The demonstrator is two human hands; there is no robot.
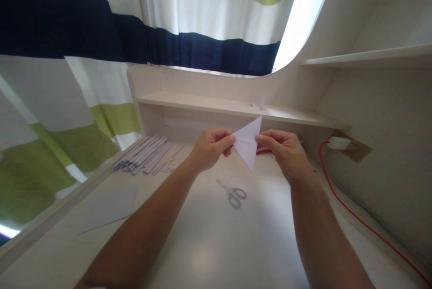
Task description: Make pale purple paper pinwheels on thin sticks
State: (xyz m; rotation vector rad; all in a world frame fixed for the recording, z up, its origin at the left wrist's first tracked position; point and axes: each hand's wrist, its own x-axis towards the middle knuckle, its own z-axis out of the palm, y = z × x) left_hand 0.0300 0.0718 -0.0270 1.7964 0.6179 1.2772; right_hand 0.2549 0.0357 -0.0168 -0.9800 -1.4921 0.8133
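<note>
Both hands hold up a folded white paper triangle (248,142) above the desk, a crease running across its middle. My left hand (213,147) pinches its left corner between thumb and fingers. At the right edge, my right hand (281,149) grips the paper with the thumb in front and the fingers behind. Below the paper, a pair of scissors (233,193) lies on the desk, blades pointing to the upper left.
Several rolled or folded paper strips (145,154) lie at the back left. A white paper sheet (110,208) rests at the left front. Another folded paper piece (258,102) stands on the shelf (202,103). A red cable (351,208) runs from a white plug (338,143) along the right wall.
</note>
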